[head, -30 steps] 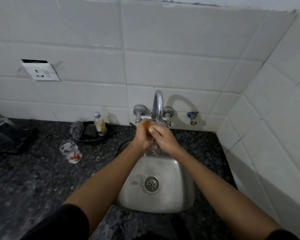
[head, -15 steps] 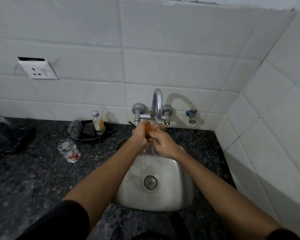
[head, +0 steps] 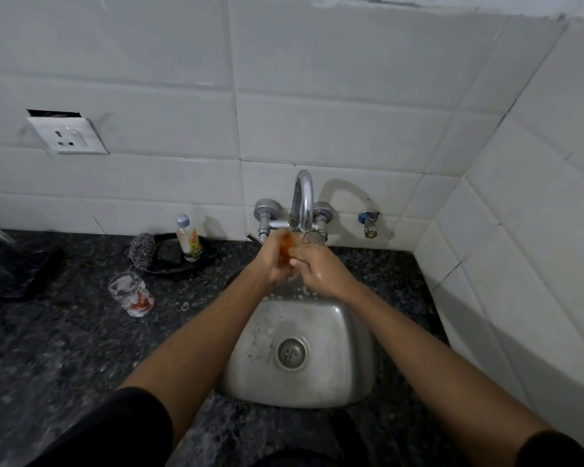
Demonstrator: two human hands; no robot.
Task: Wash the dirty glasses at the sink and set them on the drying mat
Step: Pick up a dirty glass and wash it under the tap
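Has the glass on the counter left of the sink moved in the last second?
No. The dirty glass stands at the same spot on the counter, just in front of the black tray and left of the sink; only the camera shifted slightly.

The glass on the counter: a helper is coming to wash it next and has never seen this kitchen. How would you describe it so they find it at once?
Start at the steel sink set in the dark speckled counter and look left. A small clear glass stands alone there, in front of the black tray holding a scrubber and a bottle. Its reddish-orange residue at the bottom marks it out.
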